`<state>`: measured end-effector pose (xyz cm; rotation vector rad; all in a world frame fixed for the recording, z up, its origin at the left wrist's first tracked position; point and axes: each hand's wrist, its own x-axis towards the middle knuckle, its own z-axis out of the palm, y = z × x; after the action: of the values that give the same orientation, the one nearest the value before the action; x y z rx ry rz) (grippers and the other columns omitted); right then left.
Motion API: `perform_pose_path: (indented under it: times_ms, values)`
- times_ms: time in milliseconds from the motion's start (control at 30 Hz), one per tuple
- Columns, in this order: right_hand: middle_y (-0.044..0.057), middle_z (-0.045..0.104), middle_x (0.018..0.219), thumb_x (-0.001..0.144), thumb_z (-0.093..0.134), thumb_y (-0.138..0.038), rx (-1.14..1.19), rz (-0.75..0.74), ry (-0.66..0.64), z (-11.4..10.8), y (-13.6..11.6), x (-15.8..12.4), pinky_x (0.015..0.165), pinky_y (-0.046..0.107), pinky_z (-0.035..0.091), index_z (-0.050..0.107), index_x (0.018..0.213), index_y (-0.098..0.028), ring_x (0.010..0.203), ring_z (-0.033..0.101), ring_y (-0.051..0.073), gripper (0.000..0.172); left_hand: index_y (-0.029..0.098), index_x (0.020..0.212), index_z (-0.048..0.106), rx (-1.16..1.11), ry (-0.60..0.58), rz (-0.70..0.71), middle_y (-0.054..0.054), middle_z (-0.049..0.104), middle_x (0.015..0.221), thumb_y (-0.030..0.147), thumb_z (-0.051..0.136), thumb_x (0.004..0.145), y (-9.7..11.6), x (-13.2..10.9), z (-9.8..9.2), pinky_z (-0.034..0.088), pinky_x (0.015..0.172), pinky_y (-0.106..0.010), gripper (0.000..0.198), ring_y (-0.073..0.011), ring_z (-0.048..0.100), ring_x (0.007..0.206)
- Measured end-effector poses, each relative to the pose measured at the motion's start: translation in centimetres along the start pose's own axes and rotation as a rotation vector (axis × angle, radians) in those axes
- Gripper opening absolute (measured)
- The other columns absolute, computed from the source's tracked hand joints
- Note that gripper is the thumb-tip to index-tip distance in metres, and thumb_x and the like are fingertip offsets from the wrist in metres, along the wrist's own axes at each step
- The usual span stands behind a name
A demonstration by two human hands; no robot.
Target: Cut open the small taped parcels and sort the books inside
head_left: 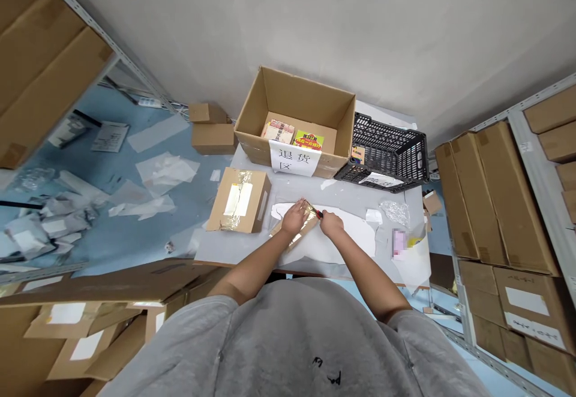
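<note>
Taped packet (299, 227) held on the table (238, 248), viewed from the head camera.

The gold-taped packet was gripped by the closed left hand (293, 217) and lay over a white sheet (353, 241). A small red-handled tool (319, 213) was held in the closed right hand (330, 224); it may have been a cutter, but any blade was hidden. With the hands almost touching, a slip of such a blade could have cut the left hand, and uneven pressure could have slid the packet across the sheet. A taped box (238, 200) was placed nearby, with an open carton (292, 94) and a black crate (396, 151) beyond.
</note>
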<state>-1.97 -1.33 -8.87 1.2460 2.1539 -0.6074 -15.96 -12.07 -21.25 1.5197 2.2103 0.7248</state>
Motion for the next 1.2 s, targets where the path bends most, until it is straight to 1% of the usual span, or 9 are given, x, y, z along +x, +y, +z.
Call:
perform_pose_path:
  times_ms: [167, 300, 400, 533, 700, 800, 967, 1100, 1200]
  values:
    - [0.007, 0.079, 0.094, 0.114, 0.051, -0.044, 0.336, -0.007, 0.007, -1.5, 2.7, -0.4, 0.066, 0.030, 0.054, 0.065, 0.128, -0.023, 0.056, 0.070, 0.018, 0.028, 0.015, 0.164, 0.052, 0.036, -0.046, 0.019, -0.025, 0.046, 0.175, 0.057, 0.082, 0.092, 0.4, -0.6, -0.6, 0.040, 0.132, -0.055, 0.088, -0.0385, 0.048, 0.161]
    - [0.001, 0.077, 0.092, 0.108, 0.063, -0.054, 0.485, -0.009, 0.141, -1.0, 3.2, 1.1, 0.065, 0.027, 0.052, 0.058, 0.130, -0.026, 0.059, 0.068, 0.017, 0.036, 0.008, 0.171, 0.039, 0.149, 0.005, -0.172, -0.036, 0.032, 0.177, 0.072, 0.089, 0.076, 1.1, -2.8, 0.0, 0.025, 0.132, -0.072, 0.125, -0.0542, 0.032, 0.165]
    - [-0.001, 0.075, 0.096, 0.098, 0.075, -0.051, 0.511, -0.024, 0.182, 0.4, 2.6, 2.7, 0.070, 0.027, 0.052, 0.055, 0.129, -0.027, 0.075, 0.072, 0.020, 0.044, 0.005, 0.175, 0.029, 0.201, -0.046, -0.255, -0.039, 0.038, 0.172, 0.058, 0.095, 0.068, 1.3, -4.3, 0.2, 0.032, 0.126, -0.073, 0.136, -0.0578, 0.041, 0.156]
    - [-0.002, 0.074, 0.093, 0.089, 0.081, -0.048, 0.567, -0.067, 0.227, 2.6, 2.7, 3.6, 0.077, 0.028, 0.053, 0.055, 0.128, -0.027, 0.090, 0.073, 0.023, 0.051, 0.009, 0.177, 0.029, 0.192, -0.155, -0.017, -0.031, 0.054, 0.162, 0.029, 0.085, 0.071, 0.8, -3.5, -1.4, 0.041, 0.124, -0.059, 0.121, -0.0480, 0.054, 0.146]
    - [-0.001, 0.077, 0.099, 0.091, 0.076, -0.049, 0.650, 0.003, 0.232, 4.8, 3.3, 4.2, 0.076, 0.028, 0.056, 0.056, 0.130, -0.026, 0.088, 0.075, 0.022, 0.050, 0.021, 0.174, 0.038, 0.136, -0.282, 0.280, -0.020, 0.049, 0.170, 0.022, 0.078, 0.079, -0.2, 0.1, -3.9, 0.026, 0.136, -0.053, 0.104, -0.0382, 0.042, 0.160]
    - [0.002, 0.079, 0.105, 0.091, 0.076, -0.050, 0.671, 0.069, 0.250, 5.2, 2.9, 5.3, 0.077, 0.028, 0.058, 0.058, 0.130, -0.026, 0.089, 0.077, 0.022, 0.049, 0.024, 0.165, 0.050, 0.108, -0.258, 0.275, -0.018, 0.047, 0.171, 0.039, 0.084, 0.085, -0.5, 0.8, -4.1, 0.025, 0.135, -0.055, 0.089, -0.0386, 0.039, 0.161]
    - [0.007, 0.081, 0.118, 0.089, 0.082, -0.049, 0.712, 0.170, 0.258, 5.1, 2.1, 7.5, 0.086, 0.030, 0.059, 0.061, 0.129, -0.024, 0.104, 0.078, 0.023, 0.051, 0.022, 0.143, 0.067, 0.105, -0.209, 0.209, -0.018, 0.064, 0.143, 0.051, 0.077, 0.098, -0.5, -0.4, -3.4, 0.042, 0.119, -0.052, 0.054, -0.0370, 0.056, 0.138]
    - [0.008, 0.081, 0.119, 0.087, 0.086, -0.044, 0.691, 0.178, 0.273, 5.0, 2.2, 8.1, 0.088, 0.030, 0.059, 0.063, 0.125, -0.024, 0.109, 0.078, 0.024, 0.049, 0.022, 0.141, 0.067, 0.122, -0.227, 0.212, -0.015, 0.064, 0.138, 0.052, 0.078, 0.098, -0.1, -0.4, -3.0, 0.043, 0.115, -0.049, 0.053, -0.0361, 0.056, 0.133]
    - [0.005, 0.081, 0.113, 0.094, 0.078, -0.045, 0.769, 0.143, 0.282, 4.9, 2.3, 7.9, 0.079, 0.027, 0.060, 0.061, 0.127, -0.023, 0.095, 0.078, 0.021, 0.043, 0.023, 0.137, 0.069, 0.120, -0.237, 0.198, -0.014, 0.066, 0.134, 0.052, 0.080, 0.097, 0.3, 0.4, -2.7, 0.043, 0.111, -0.048, 0.051, -0.0357, 0.057, 0.130]
